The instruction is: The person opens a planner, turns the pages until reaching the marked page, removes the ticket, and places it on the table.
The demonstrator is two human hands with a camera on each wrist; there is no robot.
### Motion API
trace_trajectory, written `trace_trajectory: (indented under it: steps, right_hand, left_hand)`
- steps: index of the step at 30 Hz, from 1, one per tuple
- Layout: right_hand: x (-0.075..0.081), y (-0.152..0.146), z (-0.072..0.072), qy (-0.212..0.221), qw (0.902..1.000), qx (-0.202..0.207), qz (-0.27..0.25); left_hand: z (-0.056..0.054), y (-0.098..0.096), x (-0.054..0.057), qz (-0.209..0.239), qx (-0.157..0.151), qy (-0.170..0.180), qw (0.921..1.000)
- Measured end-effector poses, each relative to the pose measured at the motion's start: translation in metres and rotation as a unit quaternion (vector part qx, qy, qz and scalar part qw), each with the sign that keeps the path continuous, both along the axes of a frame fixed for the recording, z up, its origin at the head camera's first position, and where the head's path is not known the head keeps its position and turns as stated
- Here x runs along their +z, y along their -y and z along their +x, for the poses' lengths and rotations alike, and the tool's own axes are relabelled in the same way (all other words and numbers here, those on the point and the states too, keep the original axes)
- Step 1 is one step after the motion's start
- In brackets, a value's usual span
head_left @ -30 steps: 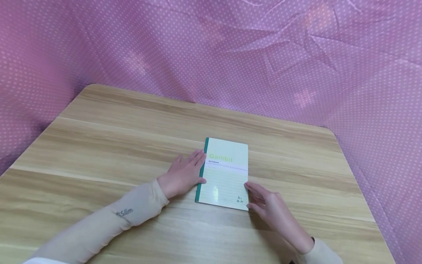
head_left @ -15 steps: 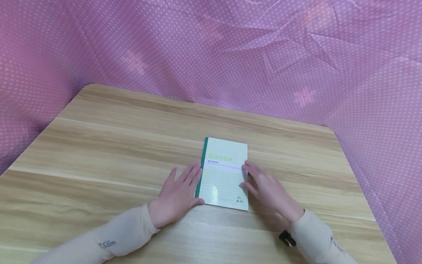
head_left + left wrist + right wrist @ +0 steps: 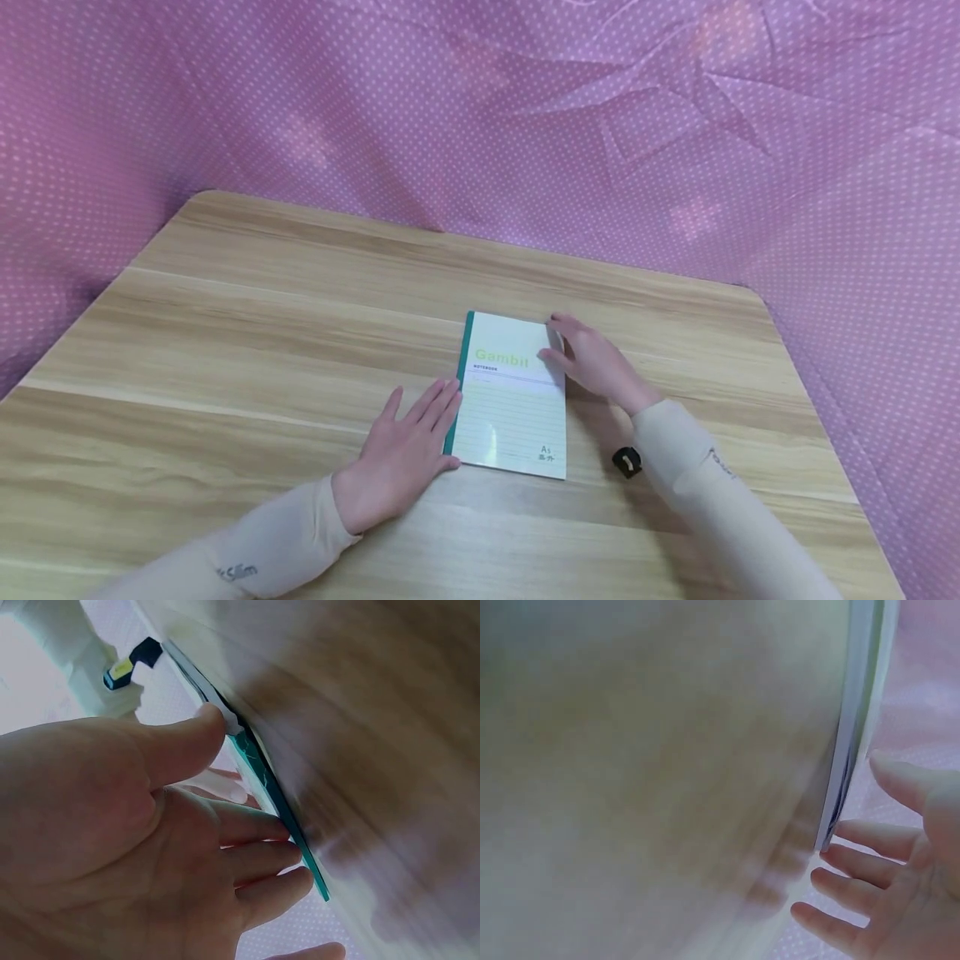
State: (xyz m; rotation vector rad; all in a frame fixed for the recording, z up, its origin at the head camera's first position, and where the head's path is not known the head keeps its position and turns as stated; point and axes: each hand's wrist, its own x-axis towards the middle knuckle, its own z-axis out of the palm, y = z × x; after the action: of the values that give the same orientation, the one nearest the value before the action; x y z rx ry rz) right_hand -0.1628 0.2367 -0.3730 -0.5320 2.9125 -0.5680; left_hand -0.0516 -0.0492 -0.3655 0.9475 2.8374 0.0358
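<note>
A closed notebook (image 3: 510, 417) with a pale cover and a green spine (image 3: 274, 791) lies flat on the wooden table. Along its lower left side, my left hand (image 3: 401, 454) rests with straight, spread fingers against the spine, its thumb at the near left corner. My right hand (image 3: 600, 362) is at the far right corner, thumb over the cover and fingers by the edge. In the right wrist view, the page edges (image 3: 847, 735) show beside loosely bent fingertips (image 3: 829, 855), and the thumb stands apart from the cover.
The wooden table (image 3: 262, 333) has rounded far corners. A pink dotted cloth (image 3: 480, 125) hangs behind it and along its sides. A small black strap piece (image 3: 627, 462) sits at the right wrist, below the pale sleeve (image 3: 675, 450).
My right hand has slid up the notebook's right edge from the near corner to the far one. My left hand has moved down the spine to the near corner. The notebook has barely moved.
</note>
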Motion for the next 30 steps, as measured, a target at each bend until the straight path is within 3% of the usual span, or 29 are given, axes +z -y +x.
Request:
trace_trajectory:
  steps: [7,17,25,30]
  right_hand:
    - [0.003,-0.001,-0.01,0.006,0.9998,-0.012,-0.013]
    - [0.009,-0.001,-0.009,-0.033,0.9973,-0.018,-0.063]
    - [0.012,0.003,-0.006,-0.084,0.985,-0.037,-0.146]
    - [0.014,0.006,0.002,-0.058,0.9681,-0.081,-0.23]
  left_hand:
    - [0.0,-0.002,0.0,-0.016,0.0,-0.016,0.9997]
    - [0.001,-0.003,-0.001,-0.02,0.006,-0.021,0.9996]
    - [0.0,-0.003,-0.003,-0.016,0.001,-0.023,0.9996]
    - [0.0,-0.005,-0.002,-0.014,0.005,-0.017,0.9997]
